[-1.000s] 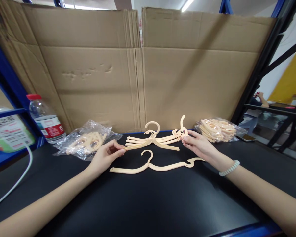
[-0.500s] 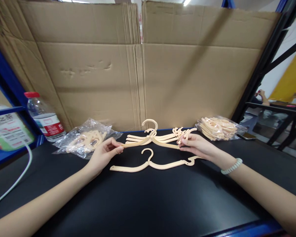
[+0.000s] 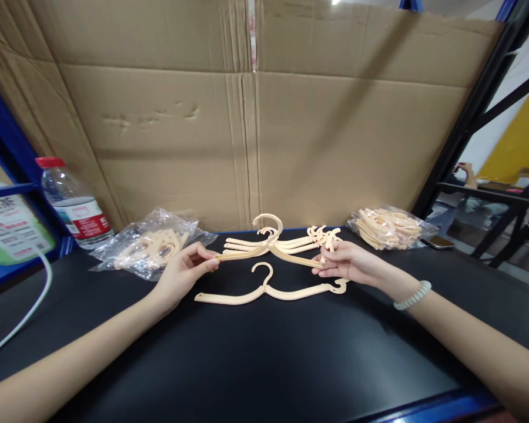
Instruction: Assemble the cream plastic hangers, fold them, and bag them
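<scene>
My left hand (image 3: 184,271) pinches the left end of a cream plastic hanger (image 3: 264,251). My right hand (image 3: 349,262) pinches its right end, so the hanger hangs between both hands just above the black table (image 3: 255,352). Behind it lies a small stack of the same hangers (image 3: 291,239). Closer to me a single hanger (image 3: 271,291) lies flat on the table, its hook pointing away from me.
A clear bag of hanger parts (image 3: 147,248) lies at the left, another bag (image 3: 390,228) at the right. A water bottle (image 3: 73,204) stands far left by a white cable (image 3: 24,314). A cardboard wall (image 3: 255,117) closes the back. A phone (image 3: 438,242) lies beyond the right bag.
The part held up by my right hand has folded down onto the hanger's right end. Both hands have drawn slightly toward me with the hanger.
</scene>
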Action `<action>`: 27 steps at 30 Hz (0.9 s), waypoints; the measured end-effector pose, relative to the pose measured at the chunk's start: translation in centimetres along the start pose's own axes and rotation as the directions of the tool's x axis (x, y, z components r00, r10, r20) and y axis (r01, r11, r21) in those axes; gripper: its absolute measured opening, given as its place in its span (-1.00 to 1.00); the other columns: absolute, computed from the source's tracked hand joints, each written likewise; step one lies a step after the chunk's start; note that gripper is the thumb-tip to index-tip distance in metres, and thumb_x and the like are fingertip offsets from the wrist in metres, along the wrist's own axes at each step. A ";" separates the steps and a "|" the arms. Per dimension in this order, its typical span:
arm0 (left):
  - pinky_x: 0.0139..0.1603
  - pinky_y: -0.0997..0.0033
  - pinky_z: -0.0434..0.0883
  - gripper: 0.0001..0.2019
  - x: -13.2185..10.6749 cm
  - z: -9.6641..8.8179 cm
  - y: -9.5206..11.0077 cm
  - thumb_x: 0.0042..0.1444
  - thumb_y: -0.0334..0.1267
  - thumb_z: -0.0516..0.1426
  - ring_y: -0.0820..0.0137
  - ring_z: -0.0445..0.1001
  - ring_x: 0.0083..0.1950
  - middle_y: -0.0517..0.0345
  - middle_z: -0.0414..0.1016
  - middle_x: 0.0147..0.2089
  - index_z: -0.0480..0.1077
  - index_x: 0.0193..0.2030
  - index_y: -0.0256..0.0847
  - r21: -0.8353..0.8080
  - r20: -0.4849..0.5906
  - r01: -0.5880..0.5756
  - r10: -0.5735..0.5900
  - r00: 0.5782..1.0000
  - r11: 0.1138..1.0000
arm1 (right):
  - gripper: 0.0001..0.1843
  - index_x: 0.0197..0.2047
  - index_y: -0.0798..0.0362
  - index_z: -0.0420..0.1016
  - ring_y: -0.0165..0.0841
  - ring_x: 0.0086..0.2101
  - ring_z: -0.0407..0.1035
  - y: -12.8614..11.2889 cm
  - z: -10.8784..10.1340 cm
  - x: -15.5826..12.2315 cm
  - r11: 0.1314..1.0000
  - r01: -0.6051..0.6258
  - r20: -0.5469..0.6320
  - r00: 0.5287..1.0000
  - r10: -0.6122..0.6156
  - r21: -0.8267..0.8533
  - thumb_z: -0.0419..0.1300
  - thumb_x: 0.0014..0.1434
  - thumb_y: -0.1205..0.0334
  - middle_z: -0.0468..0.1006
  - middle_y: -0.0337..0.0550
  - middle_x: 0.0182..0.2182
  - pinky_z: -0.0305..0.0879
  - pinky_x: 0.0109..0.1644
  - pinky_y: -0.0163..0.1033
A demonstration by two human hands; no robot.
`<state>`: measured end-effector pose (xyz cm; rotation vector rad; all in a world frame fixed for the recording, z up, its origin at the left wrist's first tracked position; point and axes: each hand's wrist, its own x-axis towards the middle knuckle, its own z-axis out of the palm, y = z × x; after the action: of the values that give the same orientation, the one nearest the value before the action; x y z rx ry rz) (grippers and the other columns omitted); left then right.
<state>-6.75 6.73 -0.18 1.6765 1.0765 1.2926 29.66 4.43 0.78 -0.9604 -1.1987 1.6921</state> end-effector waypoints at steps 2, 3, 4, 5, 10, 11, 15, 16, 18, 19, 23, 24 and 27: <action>-0.32 0.40 0.46 -0.65 0.0 0.0 -0.1 -0.16 -0.06 0.36 0.42 0.48 -0.38 0.14 0.56 -0.34 0.32 -0.47 -0.22 -0.013 0.001 0.002 -0.002 1.000 1.000 | -0.68 -0.44 0.10 0.32 -0.17 -0.26 0.57 0.0 -0.1 0.0 1.000 -0.011 -0.008 1.000 0.011 -0.009 0.43 -0.05 0.24 0.57 -0.08 -0.30 0.51 -0.08 -0.16; -0.31 0.41 0.46 -0.65 0.1 0.0 -0.1 -0.16 -0.08 0.36 0.43 0.48 -0.37 0.14 0.56 -0.33 0.32 -0.47 -0.22 -0.021 0.001 0.002 -0.002 1.000 1.000 | -0.69 -0.43 0.10 0.32 -0.17 -0.25 0.57 0.0 -0.1 0.0 1.000 -0.016 -0.015 1.000 0.016 -0.011 0.42 -0.05 0.26 0.56 -0.09 -0.31 0.51 -0.09 -0.17; -0.31 0.43 0.46 -0.66 0.1 -0.1 -0.1 -0.16 -0.09 0.36 0.44 0.48 -0.37 0.14 0.56 -0.33 0.32 -0.47 -0.23 -0.030 0.001 0.002 -0.002 1.000 1.000 | -0.70 -0.42 0.11 0.32 -0.16 -0.25 0.57 0.0 -0.1 0.0 1.000 -0.021 -0.020 1.000 0.021 -0.010 0.42 -0.05 0.28 0.56 -0.09 -0.31 0.52 -0.11 -0.19; -0.30 0.44 0.46 -0.66 0.1 -0.1 -0.1 -0.15 -0.10 0.37 0.44 0.48 -0.36 0.14 0.56 -0.32 0.33 -0.47 -0.23 -0.038 0.001 0.002 -0.002 1.000 0.999 | -0.70 -0.41 0.11 0.33 -0.16 -0.25 0.57 0.0 0.0 0.0 1.000 -0.023 -0.025 0.999 0.023 -0.008 0.41 -0.04 0.29 0.56 -0.10 -0.32 0.52 -0.12 -0.21; -0.31 0.44 0.46 -0.67 -0.1 0.0 0.1 -0.16 -0.12 0.37 0.45 0.47 -0.37 0.14 0.57 -0.31 0.33 -0.48 -0.23 -0.048 0.002 -0.005 0.005 1.000 0.999 | -0.74 -0.38 0.12 0.34 -0.20 -0.29 0.58 0.0 0.1 0.0 1.000 -0.028 -0.043 0.999 0.028 -0.003 0.39 0.00 0.31 0.55 -0.12 -0.38 0.54 -0.21 -0.27; -0.31 0.44 0.46 -0.67 -0.1 0.0 0.2 -0.17 -0.13 0.38 0.45 0.47 -0.38 0.14 0.57 -0.31 0.33 -0.48 -0.23 -0.049 0.000 -0.005 0.005 1.000 0.999 | -0.75 -0.39 0.13 0.35 -0.20 -0.30 0.58 0.0 0.1 0.0 1.000 -0.031 -0.046 0.998 0.030 -0.008 0.38 0.01 0.31 0.55 -0.12 -0.39 0.54 -0.22 -0.28; -0.29 0.44 0.46 -0.68 -0.1 0.1 0.3 -0.17 -0.13 0.38 0.43 0.49 -0.33 0.13 0.58 -0.30 0.34 -0.48 -0.24 -0.054 0.004 -0.001 0.001 1.000 0.999 | -0.77 -0.41 0.13 0.35 -0.26 -0.33 0.57 0.1 0.2 0.1 0.999 -0.027 -0.080 0.996 0.024 -0.032 0.37 0.02 0.34 0.54 -0.12 -0.40 0.54 -0.23 -0.31; -0.29 0.44 0.46 -0.67 -0.1 0.1 0.3 -0.17 -0.13 0.38 0.43 0.49 -0.32 0.13 0.58 -0.30 0.34 -0.48 -0.24 -0.054 0.005 -0.002 0.003 1.000 0.999 | -0.77 -0.42 0.12 0.35 -0.29 -0.35 0.57 0.1 0.3 0.1 0.999 -0.019 -0.096 0.995 0.015 -0.036 0.37 0.01 0.35 0.54 -0.13 -0.40 0.54 -0.24 -0.32; -0.28 0.44 0.46 -0.67 0.0 0.1 0.3 -0.17 -0.13 0.38 0.43 0.49 -0.32 0.13 0.58 -0.30 0.33 -0.49 -0.24 -0.050 0.008 -0.005 0.005 1.000 0.999 | -0.75 -0.43 0.10 0.33 -0.35 -0.40 0.55 0.2 0.4 0.1 0.999 0.008 -0.131 0.991 -0.014 -0.046 0.38 -0.01 0.38 0.54 -0.16 -0.40 0.54 -0.23 -0.32; -0.28 0.45 0.46 -0.67 0.0 0.1 0.3 -0.17 -0.13 0.38 0.43 0.49 -0.32 0.13 0.58 -0.31 0.33 -0.49 -0.24 -0.046 0.010 -0.006 0.006 1.000 0.999 | -0.74 -0.44 0.10 0.32 -0.37 -0.41 0.54 0.2 0.5 0.1 0.998 0.023 -0.145 0.989 -0.031 -0.052 0.38 -0.02 0.38 0.54 -0.17 -0.40 0.55 -0.22 -0.31; -0.29 0.43 0.46 -0.66 -0.1 0.2 0.3 -0.17 -0.11 0.38 0.43 0.48 -0.34 0.13 0.58 -0.32 0.33 -0.48 -0.23 -0.035 0.010 -0.007 0.007 1.000 0.999 | -0.70 -0.44 0.09 0.31 -0.39 -0.44 0.52 0.4 0.9 0.0 0.992 0.089 -0.168 0.980 -0.103 -0.088 0.42 -0.04 0.31 0.54 -0.17 -0.40 0.55 -0.20 -0.24; -0.30 0.42 0.46 -0.65 -0.1 0.2 0.4 -0.17 -0.10 0.38 0.43 0.48 -0.35 0.13 0.58 -0.32 0.33 -0.48 -0.23 -0.036 0.011 -0.007 0.007 1.000 0.999 | -0.68 -0.44 0.09 0.31 -0.39 -0.45 0.51 0.5 1.0 0.0 0.989 0.106 -0.167 0.978 -0.122 -0.098 0.42 -0.05 0.27 0.54 -0.17 -0.39 0.55 -0.21 -0.23; -0.30 0.39 0.47 -0.64 -0.1 0.2 0.5 -0.19 -0.08 0.38 0.42 0.48 -0.37 0.12 0.58 -0.32 0.33 -0.48 -0.23 -0.035 0.008 -0.006 0.006 1.000 0.999 | -0.62 -0.43 0.08 0.29 -0.40 -0.46 0.50 0.8 1.1 0.1 0.979 0.158 -0.158 0.971 -0.177 -0.127 0.45 -0.08 0.19 0.54 -0.16 -0.39 0.55 -0.23 -0.23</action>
<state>-6.54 6.41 0.16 1.6587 1.0391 1.3006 28.49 4.01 0.29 -1.0195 -1.2373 1.3939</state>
